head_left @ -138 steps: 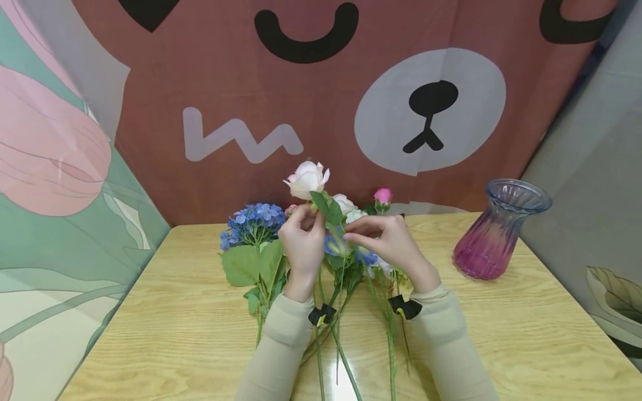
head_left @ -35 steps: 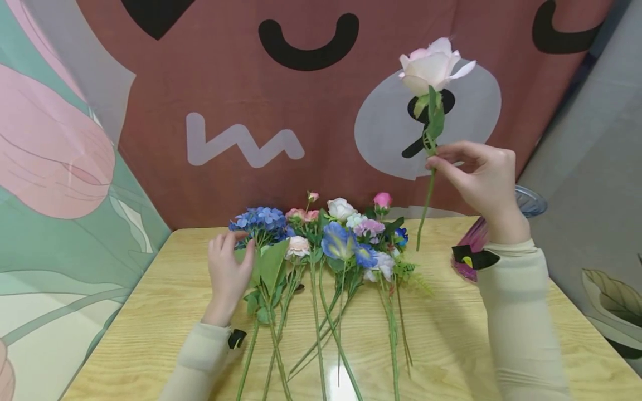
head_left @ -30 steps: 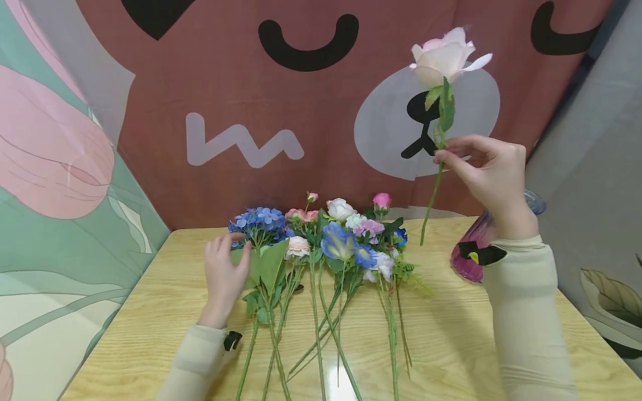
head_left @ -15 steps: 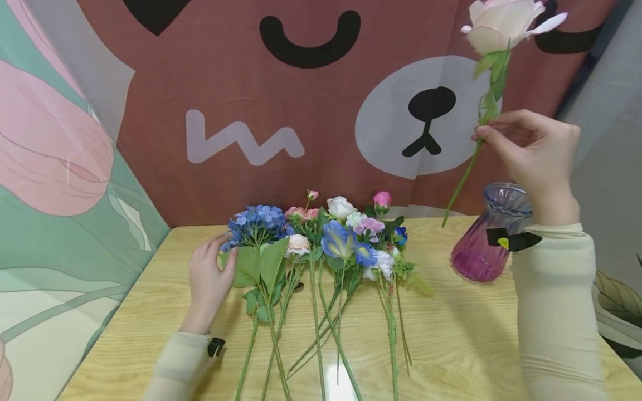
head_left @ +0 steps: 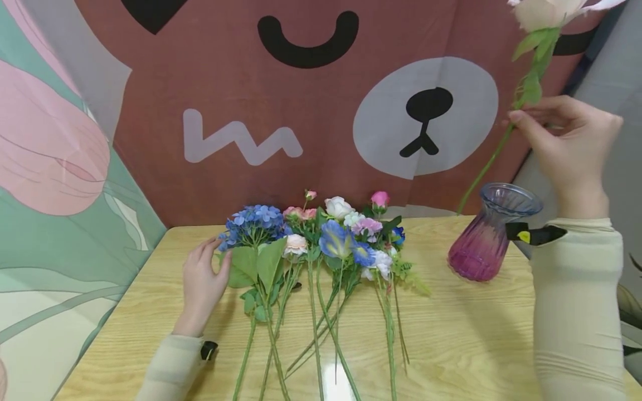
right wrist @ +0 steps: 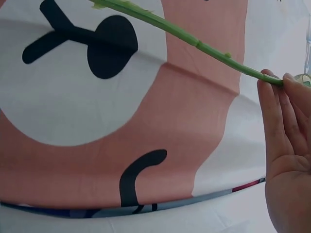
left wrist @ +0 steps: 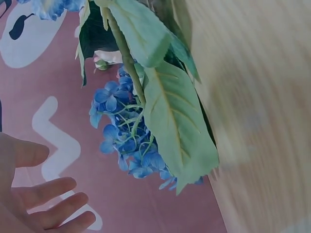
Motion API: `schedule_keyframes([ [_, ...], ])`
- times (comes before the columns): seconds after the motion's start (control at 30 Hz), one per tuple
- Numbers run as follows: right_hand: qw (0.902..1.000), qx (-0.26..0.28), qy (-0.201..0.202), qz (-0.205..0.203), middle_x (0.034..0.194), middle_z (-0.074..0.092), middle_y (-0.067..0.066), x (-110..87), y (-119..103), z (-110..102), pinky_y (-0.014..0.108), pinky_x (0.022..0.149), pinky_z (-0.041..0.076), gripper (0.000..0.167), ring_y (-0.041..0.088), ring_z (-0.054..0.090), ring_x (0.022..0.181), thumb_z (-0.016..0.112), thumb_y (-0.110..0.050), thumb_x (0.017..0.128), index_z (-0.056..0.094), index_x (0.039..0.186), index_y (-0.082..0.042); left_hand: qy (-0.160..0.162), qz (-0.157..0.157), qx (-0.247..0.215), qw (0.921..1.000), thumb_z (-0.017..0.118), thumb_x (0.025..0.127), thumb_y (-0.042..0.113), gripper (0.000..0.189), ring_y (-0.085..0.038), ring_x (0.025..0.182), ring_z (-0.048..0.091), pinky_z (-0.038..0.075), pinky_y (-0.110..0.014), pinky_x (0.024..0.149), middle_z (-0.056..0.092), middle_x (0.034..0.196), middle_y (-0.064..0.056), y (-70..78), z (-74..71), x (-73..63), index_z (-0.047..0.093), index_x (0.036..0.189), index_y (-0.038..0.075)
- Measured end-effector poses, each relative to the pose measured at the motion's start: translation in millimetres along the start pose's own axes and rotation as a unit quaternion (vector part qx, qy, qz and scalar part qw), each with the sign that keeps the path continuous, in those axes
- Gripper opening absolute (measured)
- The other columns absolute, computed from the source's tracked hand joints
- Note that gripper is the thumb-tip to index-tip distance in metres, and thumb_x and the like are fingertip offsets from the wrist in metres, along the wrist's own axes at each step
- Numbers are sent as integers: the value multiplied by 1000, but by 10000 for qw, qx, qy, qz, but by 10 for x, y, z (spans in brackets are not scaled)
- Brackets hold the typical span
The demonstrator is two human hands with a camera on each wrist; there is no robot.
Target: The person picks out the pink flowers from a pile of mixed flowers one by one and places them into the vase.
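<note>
High at the right of the head view, my right hand (head_left: 577,145) pinches the green stem of a pale pink rose (head_left: 544,14) between thumb and fingertips. The bloom is partly cut off by the top edge, and the stem (right wrist: 199,44) slants down with its lower end left of the glass vase (head_left: 478,245). That vase is blue at the flared rim and pink below. My left hand (head_left: 204,281) has its fingers spread, beside the blue hydrangea (head_left: 256,220) and its broad leaves (left wrist: 177,121), and holds nothing.
Several artificial flowers lie across the wooden table (head_left: 451,340), stems toward me. They include a white rose (head_left: 338,207), a blue-yellow iris (head_left: 336,239), a pink bud (head_left: 379,199) and a peach flower (head_left: 296,244). A printed cloth (head_left: 241,83) hangs behind the table.
My right hand has lifted the pale pink rose from among the flowers and carried it up and right, above the vase's level. My left hand let go of it and moved left to the hydrangea.
</note>
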State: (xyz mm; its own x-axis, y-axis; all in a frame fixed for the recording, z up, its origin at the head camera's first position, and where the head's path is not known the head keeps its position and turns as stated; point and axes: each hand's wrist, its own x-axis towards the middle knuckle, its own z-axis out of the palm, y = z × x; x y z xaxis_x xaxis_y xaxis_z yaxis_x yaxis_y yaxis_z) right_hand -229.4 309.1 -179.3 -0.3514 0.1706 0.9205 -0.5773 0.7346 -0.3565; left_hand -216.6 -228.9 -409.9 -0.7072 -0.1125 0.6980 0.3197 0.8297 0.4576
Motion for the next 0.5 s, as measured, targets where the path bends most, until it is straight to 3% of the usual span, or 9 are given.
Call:
schedule_keyframes([
  [0.13,9997,121,145,134,80,69,-21,62,39,-38,1,64,44,10,-17,59,66,75,-17,80,76,87,-9,118,22,87,9999,67,85,12,34,-45,112,52,35,-56,98,60,120,-26,-74,-74,-35,62,113,-6],
  [0.27,9955,705,232,596,79,71,-16,124,64,-122,3,64,46,7,-10,63,67,75,-15,80,75,87,-13,223,59,118,9997,67,84,9,31,-46,108,52,36,-56,95,61,115,-26,-134,-140,-77,63,110,-7],
  [0.4,9805,1654,288,1019,79,72,-11,187,105,-209,7,65,49,7,-2,67,70,73,-5,80,72,87,-6,358,123,127,9992,66,83,8,28,-47,102,52,37,-56,90,62,107,-27,-187,-181,-104,63,106,-8],
  [0.47,9787,1737,286,1054,78,71,-12,205,133,-232,8,65,49,7,-2,67,69,72,-4,81,71,87,-7,468,158,153,9987,67,83,8,26,-48,99,52,37,-56,88,62,102,-28,-218,-199,-114,63,104,-8],
  [0.5,9726,2015,302,1117,78,72,-9,210,147,-240,9,64,50,7,-1,68,69,72,-2,81,71,87,-5,517,171,162,9984,67,83,8,25,-48,98,52,37,-56,87,62,101,-28,-229,-210,-117,64,103,-8],
])
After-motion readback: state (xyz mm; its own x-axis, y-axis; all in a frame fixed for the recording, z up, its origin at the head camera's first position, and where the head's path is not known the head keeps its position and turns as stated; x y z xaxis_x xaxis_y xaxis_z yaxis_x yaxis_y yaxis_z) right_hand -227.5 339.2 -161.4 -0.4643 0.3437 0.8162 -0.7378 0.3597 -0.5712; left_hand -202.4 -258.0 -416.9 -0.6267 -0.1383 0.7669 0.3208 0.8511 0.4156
